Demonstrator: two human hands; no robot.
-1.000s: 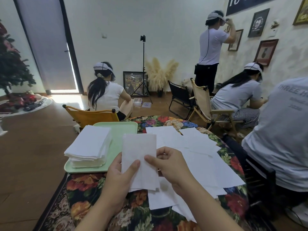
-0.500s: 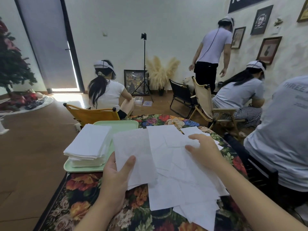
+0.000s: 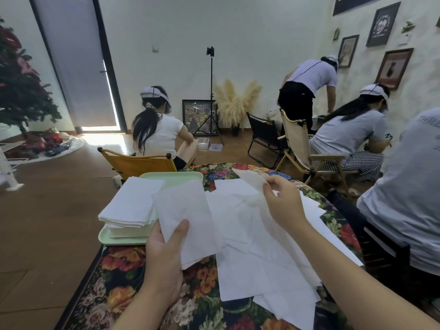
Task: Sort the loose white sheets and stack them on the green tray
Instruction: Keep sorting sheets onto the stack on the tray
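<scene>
Two hands grip | left hand (image 3: 164, 256): held sheet (image 3: 188, 220) | right hand (image 3: 283, 201): thin sheet (image 3: 250, 179) | writing unreadable

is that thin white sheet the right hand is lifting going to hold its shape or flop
Probably flop: the lifted sheet curls and sags where the right hand pinches it. It looks translucent, so likely light and easy to tear. It may drag neighbouring loose sheets.

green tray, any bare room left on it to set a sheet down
Only the far right corner of the green tray, past the stack. The cloth below the tray is bare. Right of it is crowded with loose sheets.
</scene>
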